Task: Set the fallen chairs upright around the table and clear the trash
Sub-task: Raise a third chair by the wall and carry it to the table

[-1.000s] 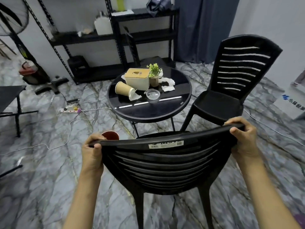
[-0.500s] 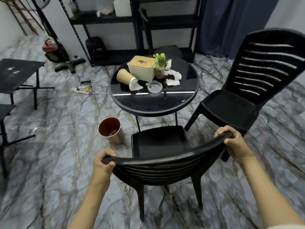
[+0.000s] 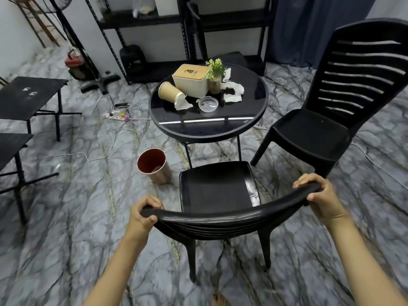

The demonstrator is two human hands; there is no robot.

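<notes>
A black plastic chair stands upright in front of me, its seat facing the round black table. My left hand grips the left end of its top rail and my right hand grips the right end. A second black chair stands upright to the table's right. On the table lie a tipped paper cup, crumpled tissues and a clear plastic lid. A copper-coloured waste bin stands on the floor left of the near chair.
A tissue box and a small potted plant sit on the table. A power strip with cables lies on the floor to the left. Black benches stand at the left, black shelving behind the table.
The chair has come down and forward toward the table, so its seat now shows below me. My view has tilted down and shifted closer; both hands keep their grip on the rail.
</notes>
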